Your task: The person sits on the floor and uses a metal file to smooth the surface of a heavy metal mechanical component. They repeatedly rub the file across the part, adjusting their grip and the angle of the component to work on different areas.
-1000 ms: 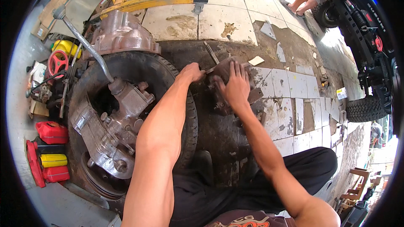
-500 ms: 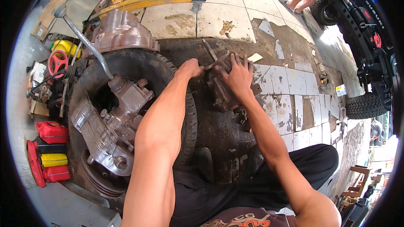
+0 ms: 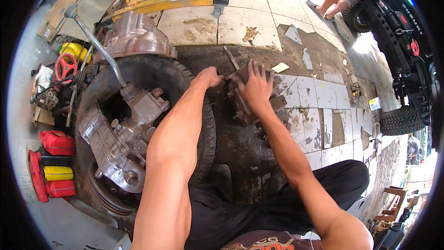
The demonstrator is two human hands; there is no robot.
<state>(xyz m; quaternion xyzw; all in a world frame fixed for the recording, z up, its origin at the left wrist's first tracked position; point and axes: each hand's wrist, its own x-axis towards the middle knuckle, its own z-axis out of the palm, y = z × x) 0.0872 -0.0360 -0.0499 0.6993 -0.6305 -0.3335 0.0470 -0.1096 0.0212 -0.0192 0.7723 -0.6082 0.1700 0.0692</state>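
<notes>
A greasy brown metal gearbox casing [image 3: 243,109] sits on the dark, oily floor, a thin shaft [image 3: 231,57] sticking up from its far side. My right hand [image 3: 257,84] lies on top of the casing, fingers spread. At the casing's left side, my left hand [image 3: 210,77] is closed; a short bit of metal shows between it and the casing, too little to name. To the left, a larger gearbox [image 3: 143,106] with a long bent gear lever [image 3: 99,46] rests on a tire [image 3: 209,127].
A brown bell-shaped housing [image 3: 136,34] stands on the tire's far edge. Beyond it is a yellow steel frame [image 3: 173,1]. Red and yellow containers [image 3: 58,143] line the left wall. Broken tiles [image 3: 307,90] cover the right floor. A person's legs [image 3: 337,2] stand near a dark vehicle [image 3: 397,37].
My right hand has shifted slightly left and nearer on the casing, which looks turned a little. My left hand stays almost where it was, and the view has shifted slightly.
</notes>
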